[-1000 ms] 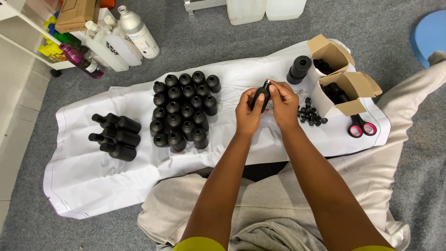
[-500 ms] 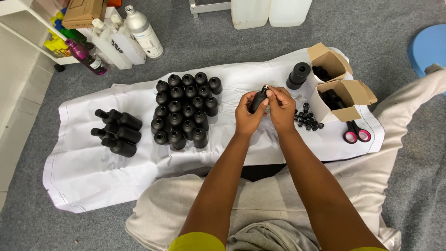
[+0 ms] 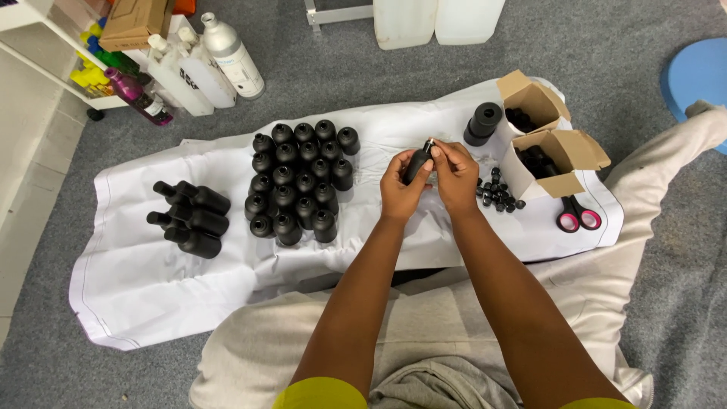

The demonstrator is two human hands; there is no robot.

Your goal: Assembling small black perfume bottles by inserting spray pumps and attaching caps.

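Note:
My left hand (image 3: 400,188) grips a small black bottle (image 3: 416,164) by its body, tilted up to the right. My right hand (image 3: 456,176) pinches the bottle's top end with its fingertips. Both hands hover above a white sheet (image 3: 136,280) spread on the grey carpet. To the left stand several upright black bottles (image 3: 299,184) in a block. Further left three black bottles (image 3: 189,218) lie on their sides. Small black caps (image 3: 497,194) are scattered just right of my right hand.
Two open cardboard boxes (image 3: 558,163) with black parts sit at the right, a stack of black rings (image 3: 482,123) beside them. Pink-handled scissors (image 3: 577,217) lie near the sheet's right edge. White jugs and coloured bottles (image 3: 197,64) stand at the top left. My legs are under the sheet's near edge.
Both hands stay together on the bottle and have barely shifted. The fingers of my right hand have turned slightly at the bottle's top.

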